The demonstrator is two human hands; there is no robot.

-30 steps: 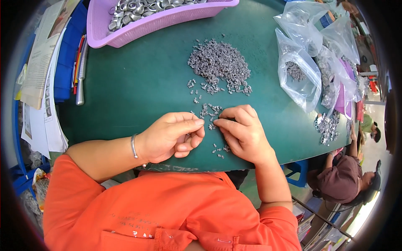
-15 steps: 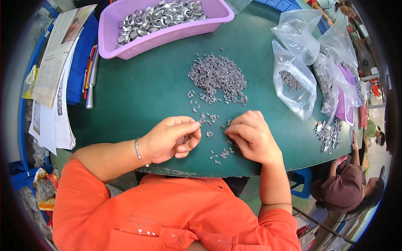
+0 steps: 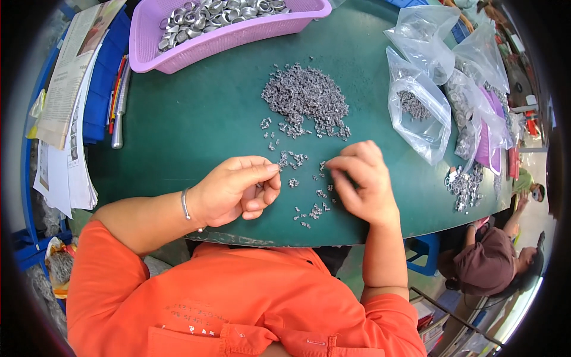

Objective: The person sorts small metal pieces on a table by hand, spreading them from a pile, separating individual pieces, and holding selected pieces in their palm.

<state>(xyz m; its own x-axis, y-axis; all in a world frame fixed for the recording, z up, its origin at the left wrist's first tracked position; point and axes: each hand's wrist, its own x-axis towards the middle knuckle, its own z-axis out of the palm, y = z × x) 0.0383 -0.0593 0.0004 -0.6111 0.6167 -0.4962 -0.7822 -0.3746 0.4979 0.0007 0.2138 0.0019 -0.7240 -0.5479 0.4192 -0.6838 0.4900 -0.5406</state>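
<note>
My left hand (image 3: pixel 238 189), a metal bangle on its wrist, is closed with thumb and forefinger pinched together. Whatever sits in that pinch is too small to make out. Just beyond the fingertips lies a loose cluster of tiny grey metal parts (image 3: pixel 292 159). My right hand (image 3: pixel 364 183) hovers low over the table with thumb and forefinger apart, nothing visible between them. Its forefinger tip is by a few tiny parts (image 3: pixel 322 168). More small groups (image 3: pixel 316 210) are scattered between the hands. Farther off is the large heap of the same parts (image 3: pixel 304 98).
A pink basket (image 3: pixel 232 37) of metal rings stands far left on the green table (image 3: pixel 190 125). Pens (image 3: pixel 119 101) and papers (image 3: pixel 71 143) lie at left. Clear bags (image 3: pixel 419 104) and a pile of metal pieces (image 3: pixel 464 185) are at right, near another person (image 3: pixel 488 259).
My right thumb and forefinger have spread apart from a closer pinch. My left hand stays pinched at nearly the same spot. The whole view has shifted slightly.
</note>
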